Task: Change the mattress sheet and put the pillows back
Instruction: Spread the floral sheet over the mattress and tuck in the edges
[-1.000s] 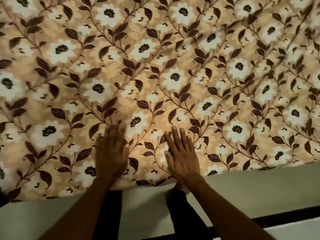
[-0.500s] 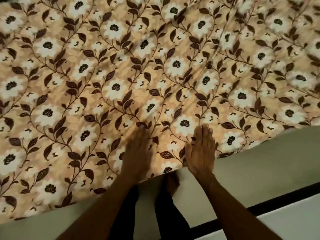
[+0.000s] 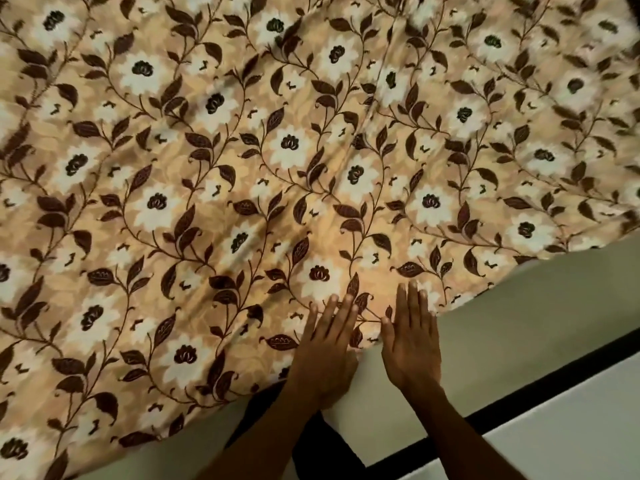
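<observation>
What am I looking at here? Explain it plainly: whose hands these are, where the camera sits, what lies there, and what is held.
No machine here: a person wears a camera on the head, looking down at their own bare hands. The left hand and right hand lie flat, fingers stretched out, at the near edge of a tan flowered sheet spread over a pale mattress. Nothing is gripped; the palms only press on the cloth. The sheet shows some creases. No pillows are in view. The dark shapes below are the person's legs.

Below me runs pale floor (image 3: 519,306), crossed by a black strip (image 3: 540,400) with lighter white floor beyond, under warm, dim light.
</observation>
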Available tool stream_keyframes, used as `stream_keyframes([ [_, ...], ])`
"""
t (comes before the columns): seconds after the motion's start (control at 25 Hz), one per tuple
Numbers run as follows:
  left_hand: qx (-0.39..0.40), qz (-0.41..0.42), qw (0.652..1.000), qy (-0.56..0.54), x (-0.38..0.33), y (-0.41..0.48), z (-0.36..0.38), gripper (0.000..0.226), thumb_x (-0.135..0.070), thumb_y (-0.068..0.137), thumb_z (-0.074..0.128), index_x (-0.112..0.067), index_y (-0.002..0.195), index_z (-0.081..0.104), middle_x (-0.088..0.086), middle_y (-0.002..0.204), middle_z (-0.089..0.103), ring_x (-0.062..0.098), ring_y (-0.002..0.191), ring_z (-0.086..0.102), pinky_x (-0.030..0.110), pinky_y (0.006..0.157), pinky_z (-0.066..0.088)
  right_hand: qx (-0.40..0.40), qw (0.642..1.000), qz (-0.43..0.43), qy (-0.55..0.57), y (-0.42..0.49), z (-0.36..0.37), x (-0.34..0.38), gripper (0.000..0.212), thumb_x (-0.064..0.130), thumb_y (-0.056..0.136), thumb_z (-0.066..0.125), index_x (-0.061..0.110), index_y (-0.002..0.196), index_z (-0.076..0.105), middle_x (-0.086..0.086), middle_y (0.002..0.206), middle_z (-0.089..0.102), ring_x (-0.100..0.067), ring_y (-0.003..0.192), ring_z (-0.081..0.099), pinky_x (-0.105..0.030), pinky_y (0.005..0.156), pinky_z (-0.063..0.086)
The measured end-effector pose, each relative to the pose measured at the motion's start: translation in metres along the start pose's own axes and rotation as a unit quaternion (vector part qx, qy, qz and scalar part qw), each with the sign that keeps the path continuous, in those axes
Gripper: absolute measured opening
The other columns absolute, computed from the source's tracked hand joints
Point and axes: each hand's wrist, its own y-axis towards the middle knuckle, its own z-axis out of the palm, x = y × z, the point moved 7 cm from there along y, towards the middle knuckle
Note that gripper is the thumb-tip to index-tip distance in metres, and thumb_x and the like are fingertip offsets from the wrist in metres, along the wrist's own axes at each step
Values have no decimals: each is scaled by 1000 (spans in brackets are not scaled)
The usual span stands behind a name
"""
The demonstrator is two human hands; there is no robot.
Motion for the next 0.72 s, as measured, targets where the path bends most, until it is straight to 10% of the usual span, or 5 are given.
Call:
stream_keyframes([
  [0.24,36,-48,996,-70,-21,46,-53,58,-35,100,47,-25,156,36,3,168,23,27,155,21,52,125,25,-1,1000,-18,-3,54,-65,-32,46,37,103,43,21,144,55,-8,154,48,-29,142,44,-51,110,45],
  [0.44,33,-80,992,-87,-92,143,-77,46,-37,100,51,-24,144,46,5,150,42,27,133,44,47,108,45,55,994,-88,-44,155,-117,-87,45,32,97,59,18,140,56,-12,129,60,-33,110,60,-44,90,52],
  [0.72,16,-205,971,-121,-223,253,-75,50,-46,94,47,-15,132,55,12,128,59,33,114,57,44,90,49,156,982,-106,-23,212,-157,-214,39,36,100,50,21,136,56,-10,136,54,-33,126,51,-45,98,48],
])
